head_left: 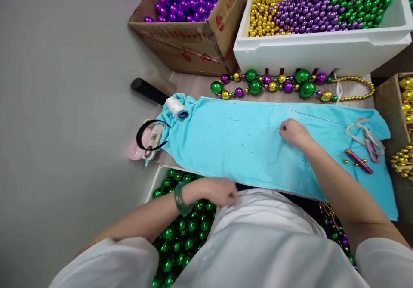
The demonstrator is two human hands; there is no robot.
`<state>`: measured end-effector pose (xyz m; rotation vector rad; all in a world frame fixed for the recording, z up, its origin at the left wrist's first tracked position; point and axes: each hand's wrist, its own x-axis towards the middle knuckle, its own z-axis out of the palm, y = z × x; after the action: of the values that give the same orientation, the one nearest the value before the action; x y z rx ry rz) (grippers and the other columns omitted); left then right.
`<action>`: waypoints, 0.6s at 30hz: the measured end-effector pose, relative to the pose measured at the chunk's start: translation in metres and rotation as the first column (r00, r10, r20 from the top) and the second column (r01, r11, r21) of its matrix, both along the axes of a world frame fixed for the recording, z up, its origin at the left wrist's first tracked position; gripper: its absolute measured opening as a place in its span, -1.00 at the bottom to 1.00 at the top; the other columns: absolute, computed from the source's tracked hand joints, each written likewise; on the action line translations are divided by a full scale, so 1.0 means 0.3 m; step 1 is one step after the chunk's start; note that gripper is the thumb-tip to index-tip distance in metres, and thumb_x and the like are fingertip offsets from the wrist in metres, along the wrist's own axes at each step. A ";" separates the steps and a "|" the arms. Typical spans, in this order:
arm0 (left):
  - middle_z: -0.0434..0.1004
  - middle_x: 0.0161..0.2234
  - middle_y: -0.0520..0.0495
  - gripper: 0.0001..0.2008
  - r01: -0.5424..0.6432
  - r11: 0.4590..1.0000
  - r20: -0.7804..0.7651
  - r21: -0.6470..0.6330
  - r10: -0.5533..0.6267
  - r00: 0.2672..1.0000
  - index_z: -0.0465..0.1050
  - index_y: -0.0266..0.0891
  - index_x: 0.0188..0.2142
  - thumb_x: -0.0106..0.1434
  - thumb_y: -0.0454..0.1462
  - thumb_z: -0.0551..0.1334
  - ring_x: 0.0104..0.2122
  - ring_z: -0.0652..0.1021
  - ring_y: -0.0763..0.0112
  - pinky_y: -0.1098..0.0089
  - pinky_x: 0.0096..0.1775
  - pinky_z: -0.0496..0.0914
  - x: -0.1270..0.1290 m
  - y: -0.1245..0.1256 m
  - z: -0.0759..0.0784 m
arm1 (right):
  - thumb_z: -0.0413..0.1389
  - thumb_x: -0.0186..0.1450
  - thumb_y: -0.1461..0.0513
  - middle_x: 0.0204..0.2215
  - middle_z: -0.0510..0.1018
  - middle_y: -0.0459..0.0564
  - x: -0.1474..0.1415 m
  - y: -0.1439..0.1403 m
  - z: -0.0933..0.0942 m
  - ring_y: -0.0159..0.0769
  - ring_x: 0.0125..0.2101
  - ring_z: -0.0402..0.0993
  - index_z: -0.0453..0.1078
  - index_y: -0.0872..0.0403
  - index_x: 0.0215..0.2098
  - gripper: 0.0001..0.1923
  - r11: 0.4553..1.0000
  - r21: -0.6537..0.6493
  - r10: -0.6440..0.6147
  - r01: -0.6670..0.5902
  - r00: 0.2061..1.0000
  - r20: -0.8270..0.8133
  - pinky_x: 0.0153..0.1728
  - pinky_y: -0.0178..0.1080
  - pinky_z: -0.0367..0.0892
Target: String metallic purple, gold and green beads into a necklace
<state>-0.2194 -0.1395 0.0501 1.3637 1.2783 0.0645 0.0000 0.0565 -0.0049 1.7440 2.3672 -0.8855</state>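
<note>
My right hand [293, 132] is over the turquoise cloth [200, 163], its fingertips pinched on a fine white thread [272, 128]. Close to the front edge of the cloth, in front of my white shirt, is my left hand [224, 192]. Its fingers are curled in and slightly blurred; anything inside them is hidden. Beyond my right hand lies a long thin needle [312, 116]. A white thread spool [177, 107] rests at the cloth's left end. Pink thread snips [371, 148] with a pale cord and a dark pink stick-like tool [359, 162] lie at the right.
Behind the cloth lies a bead necklace [272, 86]. A white foam box [322, 49] of gold, purple and green beads and a cardboard box [180, 42] of purple beads stand at the back. Large green beads [192, 225] are at lower left, beside a grey wall [64, 85].
</note>
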 end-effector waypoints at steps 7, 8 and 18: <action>0.50 -0.23 -0.21 -0.67 0.356 0.739 -0.177 0.572 -0.312 0.933 0.52 -0.24 -0.21 0.36 -0.16 0.01 -0.20 0.45 0.22 0.23 -0.10 0.31 0.136 0.229 -0.129 | 0.10 0.21 0.23 -0.52 0.52 -0.06 0.252 -0.159 0.093 -0.38 -0.51 0.40 0.49 0.12 -0.33 -0.84 0.964 -0.180 -0.240 0.194 0.928 -0.286 -0.48 -0.35 0.21; 0.49 -0.19 -0.24 -0.67 0.361 0.709 -0.174 0.606 -0.324 0.930 0.51 -0.25 -0.19 0.37 -0.17 0.01 -0.16 0.44 0.21 0.21 -0.05 0.30 0.148 0.218 -0.156 | 0.11 0.21 0.21 -0.55 0.51 -0.06 0.305 -0.214 0.103 -0.38 -0.53 0.38 0.50 0.11 -0.36 -0.85 0.954 -0.174 -0.284 0.242 0.917 -0.282 -0.49 -0.34 0.20; 0.50 -0.11 -0.19 -0.84 0.202 0.520 -0.151 0.830 -0.139 0.979 0.49 -0.23 -0.21 0.31 -0.30 0.14 0.01 0.43 0.17 0.13 0.01 0.31 0.182 0.058 -0.325 | 0.07 0.26 0.23 -0.35 0.53 0.04 0.329 -0.663 -0.014 -0.27 -0.37 0.44 0.48 0.10 -0.29 -0.84 0.937 0.015 -0.337 0.350 0.911 -0.240 -0.31 -0.26 0.29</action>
<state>-0.1647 -0.1222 -0.0476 2.3530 1.1834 0.5837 0.0986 -0.1424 -0.0090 2.2429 2.2716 -1.1353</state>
